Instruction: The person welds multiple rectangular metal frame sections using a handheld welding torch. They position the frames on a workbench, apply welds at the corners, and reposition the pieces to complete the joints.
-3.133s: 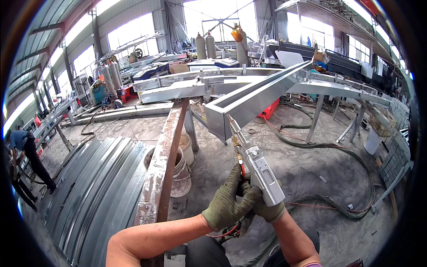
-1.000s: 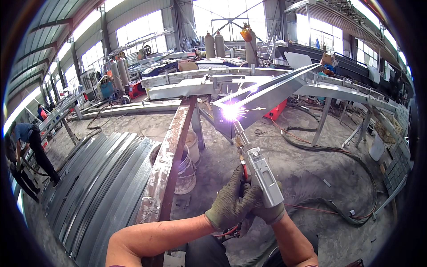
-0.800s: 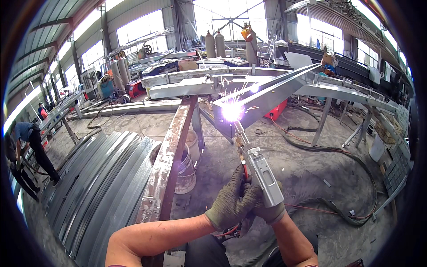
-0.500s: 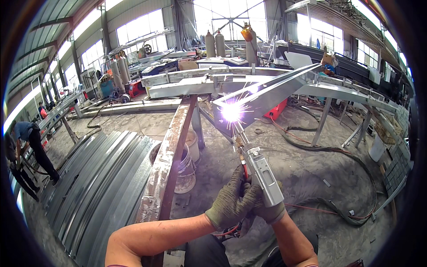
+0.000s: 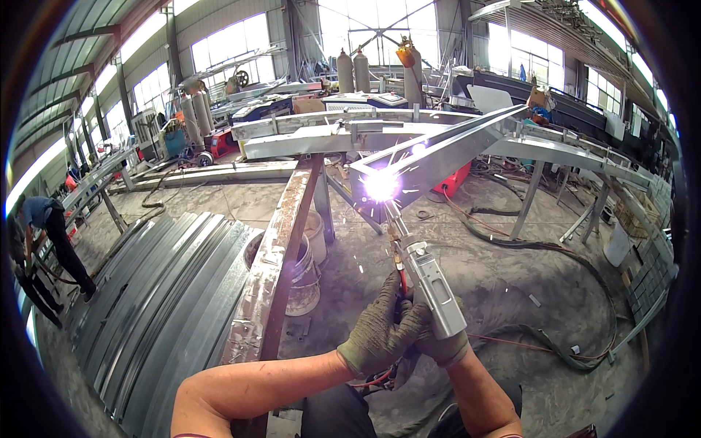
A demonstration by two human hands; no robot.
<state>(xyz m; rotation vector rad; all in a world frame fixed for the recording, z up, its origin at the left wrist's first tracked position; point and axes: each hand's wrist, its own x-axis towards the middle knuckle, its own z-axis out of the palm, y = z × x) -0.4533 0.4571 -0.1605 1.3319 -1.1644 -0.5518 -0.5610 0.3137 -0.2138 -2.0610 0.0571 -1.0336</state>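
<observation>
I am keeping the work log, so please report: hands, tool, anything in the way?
Left hand and right hand gripping silver torch. Nozzle pointed at near end of metal beam. Bright flash there, hiding the meeting point.

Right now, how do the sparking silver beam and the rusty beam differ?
The silver beam is bright grey; the rusty beam is brown with pale scuffs. A recess runs along the silver beam's top; the rusty beam's top looks flat. Glare flares at the silver beam's near end, ahead of the welding gun, but not on the rusty beam. Both are long.
</observation>
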